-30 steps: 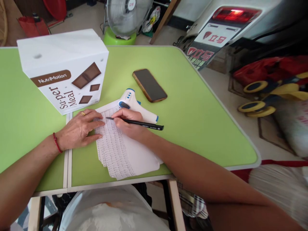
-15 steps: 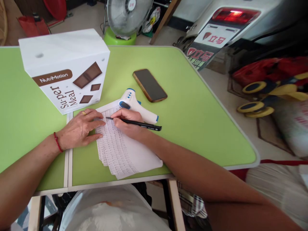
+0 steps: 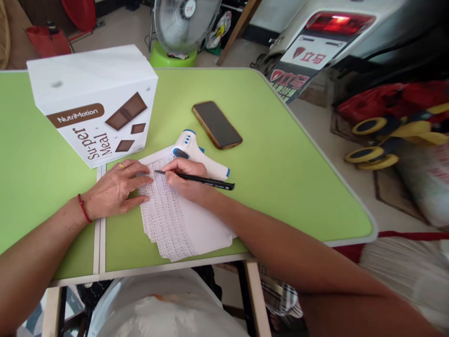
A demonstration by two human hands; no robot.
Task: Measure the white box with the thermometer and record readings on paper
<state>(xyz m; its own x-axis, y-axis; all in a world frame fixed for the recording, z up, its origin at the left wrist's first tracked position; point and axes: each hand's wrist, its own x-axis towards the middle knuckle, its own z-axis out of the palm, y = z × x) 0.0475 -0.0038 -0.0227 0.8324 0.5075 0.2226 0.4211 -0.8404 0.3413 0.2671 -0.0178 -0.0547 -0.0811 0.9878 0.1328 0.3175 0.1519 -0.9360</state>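
Observation:
Several sheets of paper (image 3: pixel 168 215), dense with handwriting on their left part, lie overlapping on the green table. My right hand (image 3: pixel 185 175) is closed around a black pen (image 3: pixel 206 181), its tip touching or just over the upper part of the writing. Fingers apart, my left hand (image 3: pixel 122 187) rests flat across the left edge of the sheets and holds nothing. Just beyond my right hand lies a white and blue forehead thermometer (image 3: pixel 199 157), partly on the paper's top end. Part of the page is hidden under my hands.
A white NutriMotion box (image 3: pixel 101 107) stands upright at the back left of the green table (image 3: pixel 298 187). A phone (image 3: pixel 217 124) in a brown case lies past the thermometer. Behind the table are a fan (image 3: pixel 185 23) on a green stool and a scooter's rear end (image 3: pixel 312 51).
The camera view has shifted very slightly. Both hands, the pen and the sheets stay in nearly the same place.

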